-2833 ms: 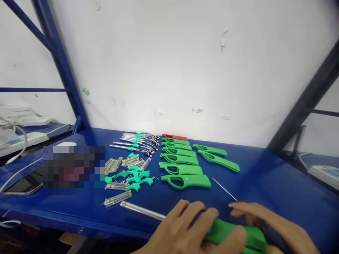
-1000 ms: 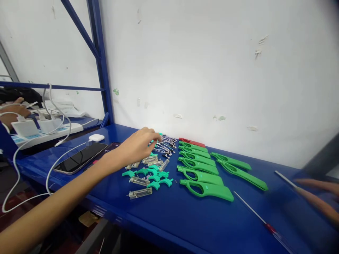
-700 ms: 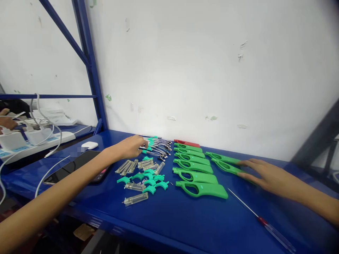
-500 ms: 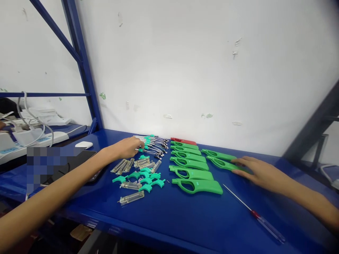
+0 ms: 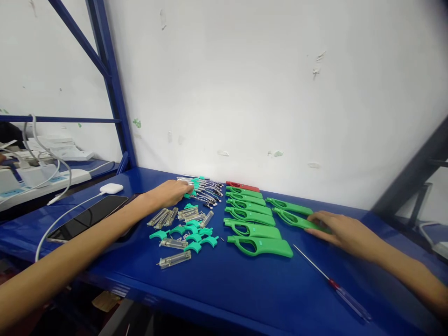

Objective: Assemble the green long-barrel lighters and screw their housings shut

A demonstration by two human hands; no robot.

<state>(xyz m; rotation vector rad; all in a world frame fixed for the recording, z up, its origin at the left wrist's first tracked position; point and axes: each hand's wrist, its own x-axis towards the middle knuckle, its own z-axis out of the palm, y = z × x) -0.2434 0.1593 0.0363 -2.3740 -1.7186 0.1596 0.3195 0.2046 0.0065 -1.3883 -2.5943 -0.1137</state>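
Note:
My left hand [image 5: 172, 192] reaches to the back of the blue table, its fingers curled down at the row of metal lighter tubes [image 5: 206, 185] with teal clips and thin wires. Whatever lies between its fingertips is hidden. My right hand [image 5: 338, 231] grips the handle end of a green lighter casing [image 5: 292, 218], thumb on the near side and fingers on the far side. Behind that casing lies another green casing [image 5: 290, 206]. To their left is a column of several green casings [image 5: 264, 247], with a red casing [image 5: 245, 186] at the back.
Clear fuel cartridges [image 5: 175, 259] and teal triggers [image 5: 194, 247] lie scattered left of the casings. A screwdriver [image 5: 350, 301] with a clear handle rests front right. At left are a phone [image 5: 89, 217], a white charger [image 5: 111, 188] with its cable, and a power strip [image 5: 73, 178].
The view has shifted slightly. Both hands stay nearly in place, the left at the metal tubes and the right on the green lighter casing.

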